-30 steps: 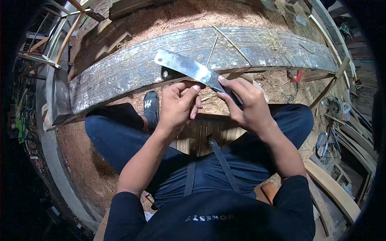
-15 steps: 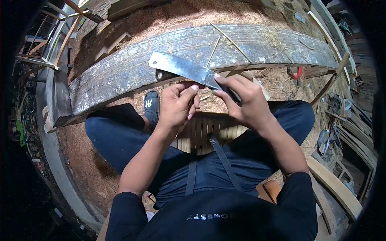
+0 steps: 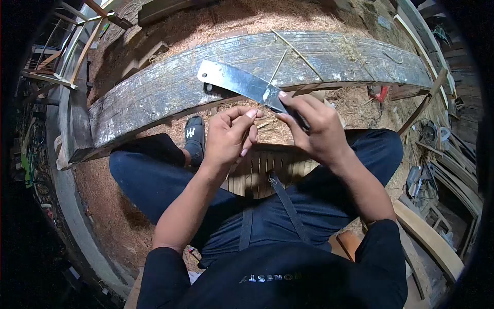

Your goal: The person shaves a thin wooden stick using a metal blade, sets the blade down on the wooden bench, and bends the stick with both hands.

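Observation:
My right hand [image 3: 316,121] is closed around the black handle of a broad-bladed knife [image 3: 234,82]. Its shiny blade points up and left over the near edge of a worn wooden bench [image 3: 154,95], and a hole shows near the blunt end. My left hand [image 3: 229,131] is closed, with thumb and finger pinched just below the blade. It seems to hold a thin stick, mostly hidden by the fingers; a pale end shows beneath the hand. Two thin sticks [image 3: 298,56] lie on the bench beyond the knife.
A bent wire hook [image 3: 392,57] and fibrous shavings [image 3: 352,54] lie on the bench. A red-handled tool [image 3: 381,93] is beneath its right side. Curved wooden pieces [image 3: 429,237] lie at right, a wooden frame [image 3: 77,46] stands at upper left, and shavings cover the floor.
The knife has shifted slightly right and its blade has tilted a little, coming away from the left fingertips. My left hand has barely moved and stays pinched.

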Demonstrator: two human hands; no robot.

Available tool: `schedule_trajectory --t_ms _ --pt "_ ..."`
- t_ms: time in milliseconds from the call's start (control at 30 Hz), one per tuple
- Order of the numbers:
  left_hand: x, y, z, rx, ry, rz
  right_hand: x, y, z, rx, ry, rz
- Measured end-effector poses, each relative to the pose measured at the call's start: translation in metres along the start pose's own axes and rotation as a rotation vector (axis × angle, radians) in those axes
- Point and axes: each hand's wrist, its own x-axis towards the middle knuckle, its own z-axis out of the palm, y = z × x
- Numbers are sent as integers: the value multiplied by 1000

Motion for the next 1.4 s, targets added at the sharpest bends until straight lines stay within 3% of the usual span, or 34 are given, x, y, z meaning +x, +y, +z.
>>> schedule_trajectory --t_ms 367,433,633,967,1100,1233,1400 --pt "0 0 -2 25 -27 -23 -4 -4 2 27 -13 -52" --pt "-1 -3 -4 -3 -44 2 1 9 0 -5 50 38" --pt "-5 1 2 26 -2 -26 -2 4 -1 -10 -10 -42" --pt "-7 -4 -6 11 -40 -11 4 17 -8 -99 108 60" --pt "-8 -6 -5 -24 -43 -1 -8 4 -5 -78 27 -52" --pt "-12 -5 -9 -15 -41 -4 1 18 -16 -101 94 146" --pt "-12 -8 -9 -26 -47 -15 -13 1 -10 -37 8 99"
